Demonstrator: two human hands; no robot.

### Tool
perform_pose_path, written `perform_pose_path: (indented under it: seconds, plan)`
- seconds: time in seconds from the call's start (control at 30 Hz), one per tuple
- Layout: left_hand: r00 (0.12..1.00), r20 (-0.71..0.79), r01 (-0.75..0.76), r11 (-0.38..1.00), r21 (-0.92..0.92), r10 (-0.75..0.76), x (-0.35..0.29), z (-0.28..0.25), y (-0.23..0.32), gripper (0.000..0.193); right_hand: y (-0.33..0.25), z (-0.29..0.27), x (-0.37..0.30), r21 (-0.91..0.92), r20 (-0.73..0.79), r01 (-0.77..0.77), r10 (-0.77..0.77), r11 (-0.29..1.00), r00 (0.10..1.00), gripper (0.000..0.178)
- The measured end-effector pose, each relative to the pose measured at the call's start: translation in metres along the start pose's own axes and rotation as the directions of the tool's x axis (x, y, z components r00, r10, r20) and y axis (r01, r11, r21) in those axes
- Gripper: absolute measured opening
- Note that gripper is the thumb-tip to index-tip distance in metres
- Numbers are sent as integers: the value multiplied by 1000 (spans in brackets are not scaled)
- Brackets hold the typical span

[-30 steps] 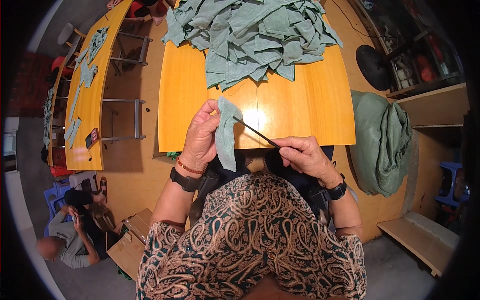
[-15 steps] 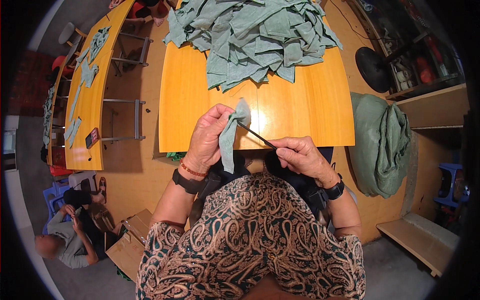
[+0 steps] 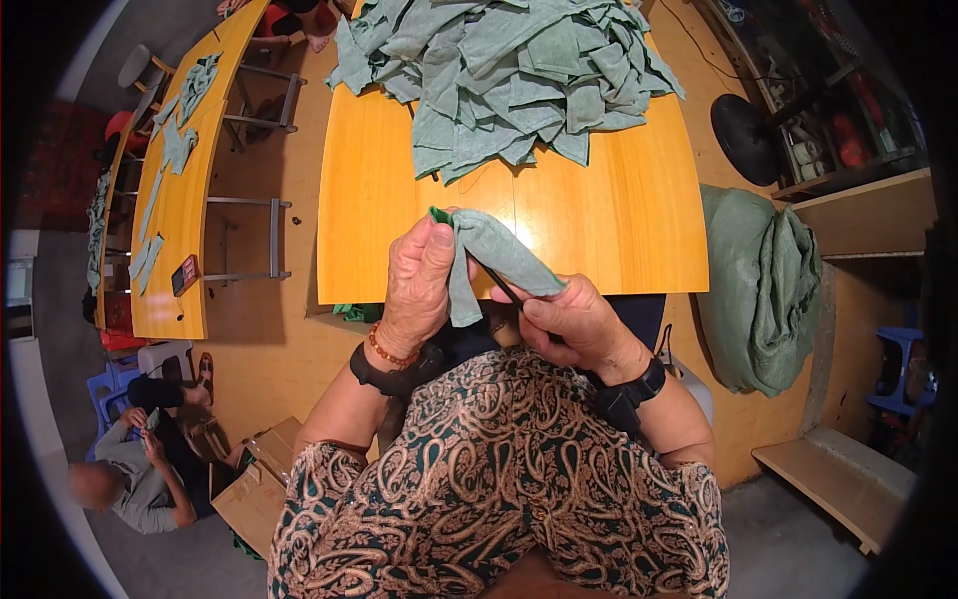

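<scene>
A strip of grey-green cloth (image 3: 499, 245) is stretched between my two hands, just off the near edge of the table. My left hand (image 3: 421, 275) pinches its upper left part, where a bit of bright green shows at the top; a loose tail hangs down beside the fingers. At the other end, my right hand (image 3: 574, 324) grips the cloth's far tip between thumb and finger. A thin black rod (image 3: 502, 288) also lies in the right hand and runs up under the cloth, its tip hidden there.
A big heap of grey-green cloth pieces (image 3: 539, 80) covers the far part of the yellow table (image 3: 639, 230). A bulging green sack (image 3: 763, 290) stands to the right. At left are a second table (image 3: 170, 220) with cloth strips, a seated person (image 3: 150, 479) and a cardboard box (image 3: 259, 489).
My right hand has moved left and taken hold of the cloth's end, while keeping the black rod. The cloth now spans both hands instead of hanging from the left one.
</scene>
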State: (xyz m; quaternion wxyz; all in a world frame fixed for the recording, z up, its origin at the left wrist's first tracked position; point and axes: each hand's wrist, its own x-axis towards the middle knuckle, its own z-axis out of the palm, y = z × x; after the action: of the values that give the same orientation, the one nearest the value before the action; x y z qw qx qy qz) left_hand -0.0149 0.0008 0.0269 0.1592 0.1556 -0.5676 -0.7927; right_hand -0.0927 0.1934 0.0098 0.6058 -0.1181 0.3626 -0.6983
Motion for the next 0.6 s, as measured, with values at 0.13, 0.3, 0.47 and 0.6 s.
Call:
perform_pose_path:
  seconds: [0.13, 0.3, 0.47, 0.6]
  plan:
    - [999, -44, 4, 1000, 8, -3, 5, 2, 10, 30, -2, 5, 5, 54, 57, 7, -10, 999, 998, 36]
    - [979, -204, 15, 1000, -25, -19, 16, -1, -2, 29, -15, 16, -5, -362, -132, -29, -20, 932, 991, 36]
    - [972, -213, 78, 994, -80, -93, 24, -15, -1, 31, -26, 11, -29, -432, -147, 36, -110, 901, 983, 37]
    - [988, -109, 99, 992, -72, -107, 23, -14, 0, 32, -32, 6, -23, -407, -167, 56, -134, 912, 977, 37]
